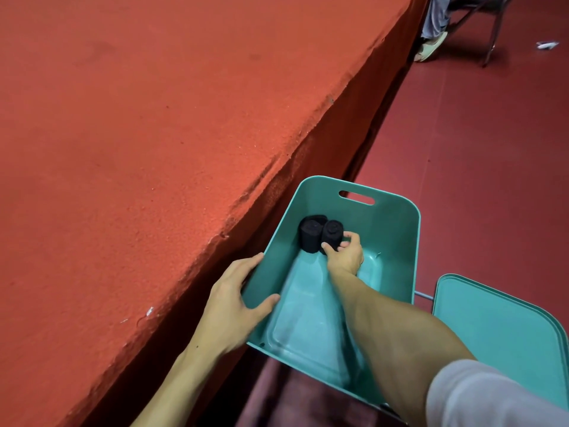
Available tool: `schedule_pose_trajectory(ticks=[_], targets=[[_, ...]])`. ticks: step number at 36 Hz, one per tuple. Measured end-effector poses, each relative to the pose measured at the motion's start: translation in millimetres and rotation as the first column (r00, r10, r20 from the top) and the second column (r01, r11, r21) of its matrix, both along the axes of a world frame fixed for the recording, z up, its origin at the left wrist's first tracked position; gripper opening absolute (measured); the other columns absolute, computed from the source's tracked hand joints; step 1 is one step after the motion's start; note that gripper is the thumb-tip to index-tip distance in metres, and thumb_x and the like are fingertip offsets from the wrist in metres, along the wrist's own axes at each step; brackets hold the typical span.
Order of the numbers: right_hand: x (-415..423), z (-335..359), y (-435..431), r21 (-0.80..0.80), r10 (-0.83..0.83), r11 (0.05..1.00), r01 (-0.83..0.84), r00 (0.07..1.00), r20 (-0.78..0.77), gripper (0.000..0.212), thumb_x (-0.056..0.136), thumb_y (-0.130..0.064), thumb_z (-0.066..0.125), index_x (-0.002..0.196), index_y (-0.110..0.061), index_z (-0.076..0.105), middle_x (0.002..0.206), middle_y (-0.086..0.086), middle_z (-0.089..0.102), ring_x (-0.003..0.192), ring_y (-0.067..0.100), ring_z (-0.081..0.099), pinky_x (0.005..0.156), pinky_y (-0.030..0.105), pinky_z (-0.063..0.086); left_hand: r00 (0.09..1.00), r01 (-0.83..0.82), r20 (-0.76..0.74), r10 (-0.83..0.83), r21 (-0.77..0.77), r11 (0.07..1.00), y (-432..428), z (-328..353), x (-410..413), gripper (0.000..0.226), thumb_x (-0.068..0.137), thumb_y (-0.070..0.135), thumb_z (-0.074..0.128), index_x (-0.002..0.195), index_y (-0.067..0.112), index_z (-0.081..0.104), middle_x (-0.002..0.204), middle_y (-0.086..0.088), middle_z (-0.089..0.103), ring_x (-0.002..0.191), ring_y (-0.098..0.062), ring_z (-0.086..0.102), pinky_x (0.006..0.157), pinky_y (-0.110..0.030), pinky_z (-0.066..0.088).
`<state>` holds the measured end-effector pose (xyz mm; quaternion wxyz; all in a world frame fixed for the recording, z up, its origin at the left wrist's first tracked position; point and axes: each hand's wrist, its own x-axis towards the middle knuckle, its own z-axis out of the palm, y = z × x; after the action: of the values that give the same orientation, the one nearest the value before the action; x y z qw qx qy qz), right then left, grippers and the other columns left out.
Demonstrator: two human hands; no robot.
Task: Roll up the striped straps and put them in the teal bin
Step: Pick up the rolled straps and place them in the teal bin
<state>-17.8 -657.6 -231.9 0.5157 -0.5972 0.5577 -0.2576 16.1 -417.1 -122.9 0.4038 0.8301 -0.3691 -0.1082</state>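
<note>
Left hand (234,298): thumb and fingers clasp the left rim of the teal bin (397,241).
Right hand (345,255): inside the bin, fingertips pinching a dark rolled strap (332,234).
Second roll (311,234): touching it, at the far-left corner.
Desk (154,118): red-covered, left of the bin.

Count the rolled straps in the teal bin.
2, side by side at the bin's far end: the left roll, and the right roll, pinched by the right hand. The forearm may hide more.

Red-covered table (138,149), dark-red floor (477,164), chair (489,29).
</note>
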Motion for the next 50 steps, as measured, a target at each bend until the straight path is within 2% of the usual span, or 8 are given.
schedule_pose_trajectory(ticks=[8,12,16,24,30,36,43,50], targets=[[-8,1,-7,0.016,0.099,0.995,-0.098,0.994,-0.048,0.053,0.076,-0.011,0.084,0.120,-0.009,0.055,0.106,0.011,0.060,0.087,0.019,0.054,0.084,0.030,0.046,1.000,0.012,0.026,-0.012,0.033,0.999,-1,-2,1,0.067,0.075,0.024,0.084,0.136,0.019,0.055,0.123,0.015,0.056,0.114,0.001,0.054,0.099,-0.004,0.033],[-19,19,-6,-0.042,0.166,0.983,-0.177,0.967,-0.193,0.068,0.077,-0.016,0.084,0.135,-0.008,0.049,0.129,0.014,0.055,0.118,0.029,0.052,0.098,0.038,0.040,0.996,0.029,0.085,-0.036,0.082,0.996,-2,4,0,0.059,0.082,0.027,0.078,0.136,0.019,0.054,0.121,0.016,0.053,0.110,0.004,0.049,0.094,0.001,0.027],[-26,52,-1,-0.143,0.274,0.932,-0.333,0.905,-0.325,0.063,0.079,-0.018,0.082,0.133,-0.008,0.051,0.131,0.013,0.052,0.123,0.031,0.050,0.099,0.038,0.039,0.979,0.048,0.184,-0.085,0.198,0.979,-7,12,-1,0.058,0.092,0.037,0.064,0.142,0.016,0.045,0.132,0.006,0.048,0.124,-0.013,0.047,0.106,-0.020,0.033],[-18,165,28,-0.287,0.659,0.316,-0.904,0.427,-0.620,0.060,0.073,-0.038,0.085,0.124,-0.016,0.063,0.123,0.005,0.065,0.117,0.022,0.058,0.098,0.031,0.046,0.937,0.090,0.306,-0.167,0.250,0.964,19,73,0,0.051,0.090,0.033,0.067,0.135,0.014,0.052,0.135,-0.003,0.047,0.128,-0.021,0.044,0.112,-0.030,0.032],[0,251,110,-0.431,0.668,-0.016,-0.902,0.311,-0.676,0.054,0.077,-0.037,0.081,0.123,-0.014,0.064,0.122,0.008,0.066,0.114,0.022,0.060,0.088,0.024,0.038,0.921,-0.171,0.386,0.058,0.264,0.949,125,137,14,0.041,0.091,0.030,0.067,0.128,0.013,0.058,0.129,-0.005,0.051,0.115,-0.024,0.052,0.099,-0.026,0.035],[44,284,247,-0.425,0.671,-0.338,-0.840,0.102,-0.734,0.055,0.078,-0.036,0.081,0.124,-0.013,0.062,0.122,0.010,0.065,0.110,0.024,0.061,0.088,0.027,0.040,0.873,-0.448,0.391,0.290,0.410,0.794,278,148,31,0.044,0.090,0.035,0.066,0.129,0.016,0.057,0.130,-0.008,0.049,0.123,-0.030,0.049,0.106,-0.036,0.037],[96,290,419,-0.368,0.660,-0.567,-0.736,-0.140,-0.738,0.050,0.080,-0.037,0.080,0.122,-0.016,0.064,0.122,0.005,0.067,0.105,0.021,0.064,0.087,0.026,0.044,0.744,-0.668,0.396,0.538,0.438,0.601,426,147,31,0.046,0.092,0.038,0.065,0.131,0.015,0.056,0.131,-0.011,0.049,0.123,-0.032,0.049,0.106,-0.035,0.037],[152,284,540,-0.383,0.692,-0.616,-0.688,-0.240,-0.681,0.049,0.078,-0.037,0.081,0.119,-0.016,0.065,0.117,0.005,0.068,0.099,0.018,0.062,0.087,0.026,0.045,0.647,-0.760,0.405,0.646,0.409,0.504,507,145,60,0.044,0.092,0.038,0.064,0.130,0.017,0.056,0.136,-0.011,0.047,0.127,-0.035,0.046,0.109,-0.038,0.035]])
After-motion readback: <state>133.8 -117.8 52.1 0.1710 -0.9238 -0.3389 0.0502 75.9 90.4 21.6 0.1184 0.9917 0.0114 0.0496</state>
